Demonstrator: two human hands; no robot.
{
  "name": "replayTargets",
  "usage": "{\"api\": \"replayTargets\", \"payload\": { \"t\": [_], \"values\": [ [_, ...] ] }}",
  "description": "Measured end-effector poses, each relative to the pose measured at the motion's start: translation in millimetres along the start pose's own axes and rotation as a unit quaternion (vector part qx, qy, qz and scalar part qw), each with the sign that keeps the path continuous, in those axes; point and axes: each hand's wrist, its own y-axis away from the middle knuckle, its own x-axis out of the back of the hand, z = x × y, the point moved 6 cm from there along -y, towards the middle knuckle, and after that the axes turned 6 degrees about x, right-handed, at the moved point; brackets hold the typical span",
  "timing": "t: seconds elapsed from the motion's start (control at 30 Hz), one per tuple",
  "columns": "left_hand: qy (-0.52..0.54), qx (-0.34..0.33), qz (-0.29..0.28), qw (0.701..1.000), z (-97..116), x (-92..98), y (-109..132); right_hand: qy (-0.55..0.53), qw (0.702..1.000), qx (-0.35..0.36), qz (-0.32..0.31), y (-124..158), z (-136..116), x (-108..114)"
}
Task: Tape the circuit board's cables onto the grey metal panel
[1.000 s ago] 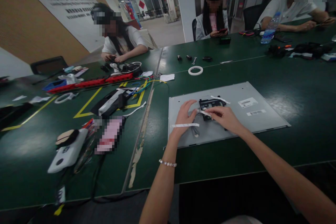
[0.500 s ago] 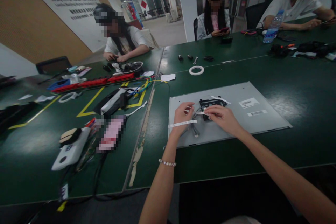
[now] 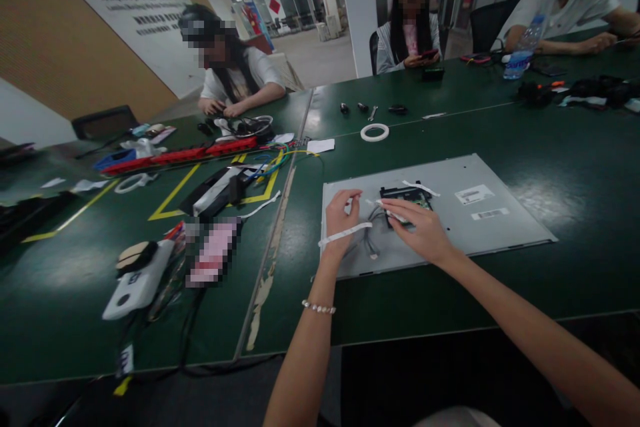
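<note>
A grey metal panel (image 3: 490, 173) lies flat on the green table, with a small black circuit board (image 3: 403, 193) fixed near its middle. My left hand (image 3: 340, 217) is curled over the panel's left part and pinches the end of a white tape strip (image 3: 376, 202); another white strip (image 3: 343, 234) hangs across its heel. My right hand (image 3: 417, 227) lies palm down just right of it, fingers pressing the tape beside the board. Thin grey wires (image 3: 367, 243) run out from under both hands.
A white tape roll (image 3: 375, 133) lies behind the panel. To the left are a red power strip (image 3: 175, 157), coloured cables, a black and white device (image 3: 215, 192) and a white gadget (image 3: 137, 287). Three other people sit at the far side of the table.
My left hand has pulled back to the left and curled its fingers shut on the tape. My right hand has shifted slightly left and lower over the board.
</note>
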Motion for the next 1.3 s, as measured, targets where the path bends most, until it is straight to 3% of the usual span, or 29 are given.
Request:
{"api": "replayTargets", "payload": {
  "t": [0.13,0.4,0.57,0.73,0.87,1.0,1.13,1.2,1.3],
  "values": [
    [-0.002,-0.001,0.020,1.000,3,3.7,0,0.010,1.000,0.013,-0.007,-2,-2,-4],
    [0.010,0.019,-0.014,1.000,-1,-1.5,1,0.028,0.993,0.030,-0.115,7,-9,-31],
    [0.029,0.028,-0.054,0.998,5,-6.1,2,-0.064,0.997,-0.019,-0.041,3,-6,-9],
    [0.102,0.032,-0.183,0.977,27,-21.3,10,-0.223,0.964,-0.146,-0.012,1,15,12],
    [0.155,0.061,-0.250,0.954,32,-31.8,17,-0.238,0.956,-0.170,0.031,3,28,22],
    [0.170,0.090,-0.254,0.948,24,-35.4,17,-0.217,0.963,-0.159,0.027,5,33,21],
    [0.151,0.058,-0.219,0.962,20,-31.0,11,-0.235,0.963,-0.131,0.025,5,28,17],
    [0.158,0.043,-0.233,0.958,21,-30.8,11,-0.213,0.972,-0.103,0.016,3,22,14],
    [0.201,0.073,-0.276,0.937,19,-32.7,12,-0.134,0.990,-0.047,-0.004,0,12,11]
  ]
}}
